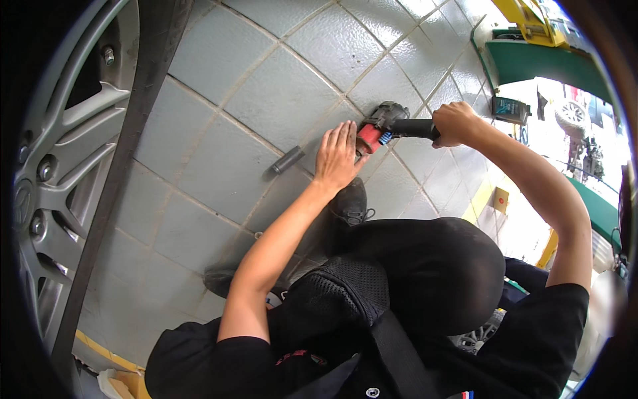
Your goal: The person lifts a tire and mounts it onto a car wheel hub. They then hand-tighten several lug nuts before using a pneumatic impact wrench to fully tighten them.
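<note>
1. Bare grey floor tiles (279, 100) fill the upper middle of the frame: open room.
2. A wheel (60, 173) walls off the left edge.
3. A dark socket (287, 160) lies mid-frame, left of the power tool (382, 126).

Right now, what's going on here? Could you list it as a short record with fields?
Place: grey tiled floor
Left hand: open, flat against the red end of the power tool
Right hand: closed round the tool's black handle
Nearby: dark socket lying on the tiles, apart from both hands
Left edge: car wheel with silver spokes
Posture: crouched, black shoe on the floor
</note>
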`<state>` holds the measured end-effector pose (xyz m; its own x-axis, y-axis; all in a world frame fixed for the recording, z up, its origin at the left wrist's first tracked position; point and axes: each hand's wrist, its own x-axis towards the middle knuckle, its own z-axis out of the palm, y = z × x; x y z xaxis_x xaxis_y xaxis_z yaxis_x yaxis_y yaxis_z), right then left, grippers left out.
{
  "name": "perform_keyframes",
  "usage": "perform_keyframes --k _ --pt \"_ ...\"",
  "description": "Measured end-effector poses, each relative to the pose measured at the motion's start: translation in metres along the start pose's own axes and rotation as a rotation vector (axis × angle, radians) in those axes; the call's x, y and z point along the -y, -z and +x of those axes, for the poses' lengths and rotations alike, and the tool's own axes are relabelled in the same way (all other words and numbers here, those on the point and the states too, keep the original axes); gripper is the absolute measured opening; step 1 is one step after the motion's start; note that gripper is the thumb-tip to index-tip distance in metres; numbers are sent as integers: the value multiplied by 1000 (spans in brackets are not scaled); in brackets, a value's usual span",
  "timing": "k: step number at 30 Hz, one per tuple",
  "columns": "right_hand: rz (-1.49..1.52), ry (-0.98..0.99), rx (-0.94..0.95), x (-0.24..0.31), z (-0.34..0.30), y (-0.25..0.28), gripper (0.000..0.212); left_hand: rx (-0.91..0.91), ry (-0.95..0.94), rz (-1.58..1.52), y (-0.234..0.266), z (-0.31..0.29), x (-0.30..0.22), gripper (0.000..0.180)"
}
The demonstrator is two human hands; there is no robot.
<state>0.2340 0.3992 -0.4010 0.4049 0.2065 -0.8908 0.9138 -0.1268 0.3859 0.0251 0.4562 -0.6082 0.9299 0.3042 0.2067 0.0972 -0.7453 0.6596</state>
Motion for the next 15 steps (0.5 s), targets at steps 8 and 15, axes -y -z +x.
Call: perform_keyframes --k 8,15 --pt "419 80 -32 -10 45 -51 48 347 157 284 75 -36 60 55" --pt "851 -2 285 15 92 -75 30 182 149 27 63 -73 81 44"
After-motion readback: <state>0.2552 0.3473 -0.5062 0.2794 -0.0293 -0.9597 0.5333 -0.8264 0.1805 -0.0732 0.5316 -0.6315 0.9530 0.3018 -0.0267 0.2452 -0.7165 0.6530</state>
